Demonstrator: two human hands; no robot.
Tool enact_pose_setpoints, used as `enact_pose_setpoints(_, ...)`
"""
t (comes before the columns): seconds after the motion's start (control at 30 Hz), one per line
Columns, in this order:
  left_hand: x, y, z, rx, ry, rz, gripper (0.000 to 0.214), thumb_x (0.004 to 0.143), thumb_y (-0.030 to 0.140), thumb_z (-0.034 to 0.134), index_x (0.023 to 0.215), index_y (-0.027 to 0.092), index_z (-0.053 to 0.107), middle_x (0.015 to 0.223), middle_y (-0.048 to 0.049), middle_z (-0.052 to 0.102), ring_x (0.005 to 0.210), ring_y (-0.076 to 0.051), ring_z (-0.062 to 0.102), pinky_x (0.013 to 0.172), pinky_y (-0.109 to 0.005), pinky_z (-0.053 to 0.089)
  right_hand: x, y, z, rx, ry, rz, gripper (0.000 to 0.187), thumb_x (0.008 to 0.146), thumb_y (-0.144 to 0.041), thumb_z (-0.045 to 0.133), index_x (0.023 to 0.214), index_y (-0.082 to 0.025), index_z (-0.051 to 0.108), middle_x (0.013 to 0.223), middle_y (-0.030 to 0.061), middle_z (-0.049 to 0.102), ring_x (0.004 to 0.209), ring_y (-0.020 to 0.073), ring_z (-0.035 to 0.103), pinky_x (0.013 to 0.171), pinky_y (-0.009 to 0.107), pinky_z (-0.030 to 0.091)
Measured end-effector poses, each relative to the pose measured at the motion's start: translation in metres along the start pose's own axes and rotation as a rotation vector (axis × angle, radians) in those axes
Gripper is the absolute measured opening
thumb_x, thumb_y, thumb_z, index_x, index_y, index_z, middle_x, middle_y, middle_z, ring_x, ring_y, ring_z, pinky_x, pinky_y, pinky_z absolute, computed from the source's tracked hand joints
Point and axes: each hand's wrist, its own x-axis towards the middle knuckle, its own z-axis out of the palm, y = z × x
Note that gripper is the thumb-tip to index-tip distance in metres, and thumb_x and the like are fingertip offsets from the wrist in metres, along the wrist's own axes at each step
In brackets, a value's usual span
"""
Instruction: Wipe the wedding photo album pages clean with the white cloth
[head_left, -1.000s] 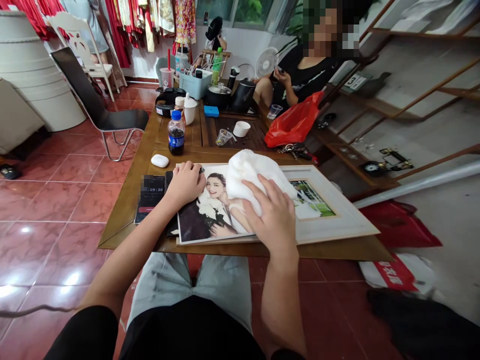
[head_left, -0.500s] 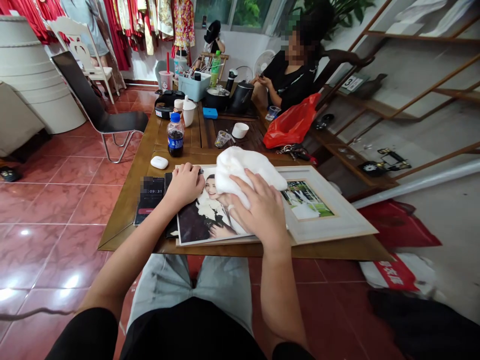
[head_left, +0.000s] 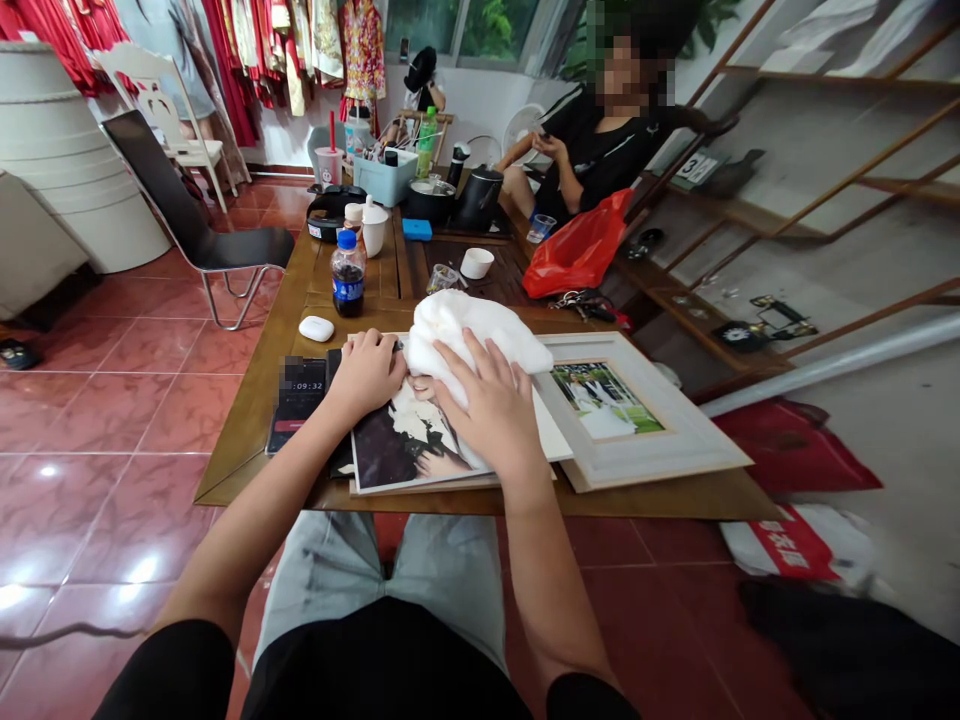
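A large wedding photo print (head_left: 386,450) lies near the table's front edge, partly covered by my hands and a white cloth. My left hand (head_left: 370,372) rests at its upper left edge with bent fingers close together, pressing it. My right hand (head_left: 491,405) grips the bunched white cloth (head_left: 480,330) against the print, fingers spread over the cloth. The cloth hides the upper part of the pictured face. To the right lies a white picture frame (head_left: 694,445) holding a smaller outdoor photo (head_left: 604,398).
Left of the print are a phone (head_left: 300,395) and a white earbud case (head_left: 316,328). Behind stand a cola bottle (head_left: 348,280), a white cup (head_left: 477,263) and a red plastic bag (head_left: 577,250). A person (head_left: 600,130) sits at the far right.
My right hand and the cloth have slid left across the print, covering more of the pictured face and baring the print's right part. My left hand stays in place.
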Motion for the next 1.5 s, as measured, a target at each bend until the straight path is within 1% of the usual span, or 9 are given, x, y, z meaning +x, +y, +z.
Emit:
enact_pose_setpoints(0.27,0.001,-0.002,0.004,0.001,0.011,0.012,0.036,0.103,0.029,0.043,0.127,0.013,0.064,0.123,-0.0169,0.065,0.121,-0.034,0.056,0.106,-0.048,0.043,-0.019,0.03,-0.007,-0.003,0.093,0.023,0.048,0.1,-0.037,0.051,0.148,-0.034,0.056,0.163,0.0041,0.045,0.147,0.0354,0.044,0.114,0.062,0.04)
enact_pose_setpoints(0.43,0.001,-0.003,0.005,-0.002,0.023,0.022,0.036,0.103,0.03,0.044,0.127,0.013,0.064,0.122,-0.0167,0.065,0.121,-0.033,0.057,0.106,-0.047,0.043,-0.055,0.019,-0.002,0.032,0.169,-0.086,0.044,0.101,-0.035,0.051,0.144,-0.033,0.06,0.16,0.005,0.049,0.147,0.0339,0.043,0.117,0.061,0.034)
enact_pose_setpoints(0.63,0.001,-0.002,0.003,-0.01,0.018,0.025,0.036,0.104,0.029,0.044,0.129,0.013,0.063,0.123,-0.0164,0.065,0.121,-0.033,0.057,0.108,-0.047,0.042,-0.088,0.01,-0.005,0.081,0.187,-0.196,0.043,0.099,-0.029,0.054,0.141,-0.034,0.061,0.157,0.0029,0.052,0.148,0.028,0.044,0.123,0.051,0.028)
enact_pose_setpoints(0.8,0.0,-0.001,0.002,-0.001,0.001,0.005,0.036,0.104,0.029,0.044,0.13,0.013,0.064,0.122,-0.0165,0.064,0.121,-0.033,0.057,0.106,-0.047,0.042,-0.09,0.027,-0.002,0.011,0.325,-0.061,0.038,0.099,-0.033,0.058,0.137,-0.031,0.064,0.153,0.0064,0.057,0.142,0.0307,0.051,0.118,0.051,0.033)
enact_pose_setpoints(0.9,0.0,0.0,0.003,0.004,0.008,0.007,0.037,0.104,0.03,0.043,0.13,0.012,0.063,0.123,-0.0167,0.064,0.121,-0.033,0.056,0.107,-0.046,0.042,-0.092,0.026,0.001,-0.007,0.363,-0.037,0.038,0.099,-0.034,0.058,0.136,-0.029,0.065,0.152,0.0083,0.058,0.142,0.0332,0.051,0.117,0.054,0.033)
enact_pose_setpoints(1.07,0.0,-0.003,0.005,-0.002,0.025,0.018,0.036,0.104,0.03,0.044,0.129,0.013,0.063,0.122,-0.0163,0.064,0.12,-0.033,0.056,0.105,-0.046,0.042,-0.103,-0.003,0.004,0.064,0.346,-0.151,0.038,0.098,-0.032,0.053,0.134,-0.031,0.066,0.149,0.0089,0.06,0.141,0.0338,0.051,0.117,0.058,0.029)
enact_pose_setpoints(1.27,0.004,-0.005,0.002,0.012,-0.074,0.013,0.039,0.108,0.033,0.04,0.138,0.014,0.058,0.131,-0.0171,0.061,0.126,-0.033,0.053,0.108,-0.045,0.04,-0.114,-0.032,0.009,0.205,0.302,-0.299,0.041,0.095,-0.035,0.052,0.134,-0.035,0.065,0.15,0.0048,0.06,0.143,0.0304,0.049,0.121,0.055,0.024)
enact_pose_setpoints(1.37,0.003,-0.005,0.002,0.006,-0.045,0.023,0.038,0.107,0.033,0.04,0.135,0.015,0.059,0.129,-0.0164,0.062,0.124,-0.032,0.054,0.107,-0.045,0.041,-0.113,-0.023,0.009,0.201,0.318,-0.271,0.039,0.096,-0.034,0.052,0.132,-0.035,0.066,0.148,0.0041,0.061,0.141,0.0289,0.051,0.12,0.052,0.026)
enact_pose_setpoints(1.5,0.001,-0.003,0.003,-0.004,0.012,0.013,0.035,0.104,0.031,0.043,0.128,0.015,0.063,0.124,-0.0158,0.065,0.121,-0.032,0.056,0.106,-0.046,0.042,-0.11,0.003,0.006,0.085,0.379,-0.162,0.037,0.097,-0.032,0.053,0.131,-0.033,0.067,0.146,0.0064,0.062,0.137,0.03,0.055,0.118,0.052,0.029)
